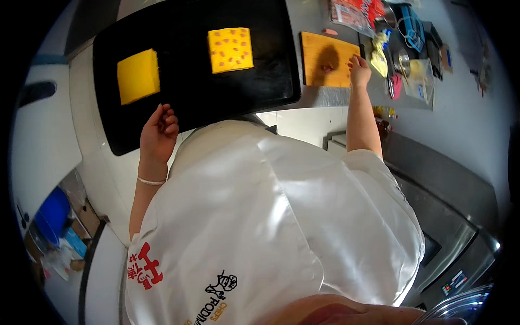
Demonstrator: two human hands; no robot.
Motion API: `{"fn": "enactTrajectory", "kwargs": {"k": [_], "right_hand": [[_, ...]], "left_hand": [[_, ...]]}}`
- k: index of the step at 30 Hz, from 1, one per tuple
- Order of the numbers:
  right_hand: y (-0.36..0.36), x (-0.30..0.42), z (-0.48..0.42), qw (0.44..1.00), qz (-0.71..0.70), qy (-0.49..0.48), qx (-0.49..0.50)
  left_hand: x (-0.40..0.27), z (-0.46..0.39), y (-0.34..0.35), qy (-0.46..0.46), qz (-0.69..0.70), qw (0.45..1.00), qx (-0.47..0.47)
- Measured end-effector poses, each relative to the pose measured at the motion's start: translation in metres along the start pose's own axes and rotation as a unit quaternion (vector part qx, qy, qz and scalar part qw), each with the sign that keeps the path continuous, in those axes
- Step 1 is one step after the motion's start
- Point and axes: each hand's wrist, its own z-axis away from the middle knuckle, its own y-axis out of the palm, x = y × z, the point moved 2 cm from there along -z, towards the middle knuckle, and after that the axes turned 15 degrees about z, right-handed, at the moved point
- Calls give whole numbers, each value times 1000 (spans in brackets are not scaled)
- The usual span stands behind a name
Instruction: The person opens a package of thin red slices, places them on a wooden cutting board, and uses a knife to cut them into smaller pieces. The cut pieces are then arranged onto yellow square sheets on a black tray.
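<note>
A plain yellow square slab, perhaps cake, lies on the left part of a large black tray. On the tray's right part is a second yellow square dotted with small pink-brown pieces. My left hand hovers at the tray's near edge, just below the plain square, its fingers curled, and whether it holds anything is unclear. My right hand is at the right edge of a wooden cutting board, fingers bent. A few small reddish-brown bits lie on the board in a shadow.
Beyond the board are a pink sausage piece and a plastic food package. At the right stand a yellow piping bag, a metal cup, a clear plastic container and a pink item.
</note>
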Motion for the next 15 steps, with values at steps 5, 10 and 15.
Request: {"fn": "enactTrajectory", "kwargs": {"k": [5,10,15], "right_hand": [[-53,-121,-43,979,196,41,19],[2,-51,14,961,266,-71,19],[-3,-64,-14,905,347,-216,-120]], "left_hand": [[19,-18,18,-55,-34,998,-4],[47,-16,41,-40,-72,997,3],[86,-19,56,-50,-89,994,-23]]}}
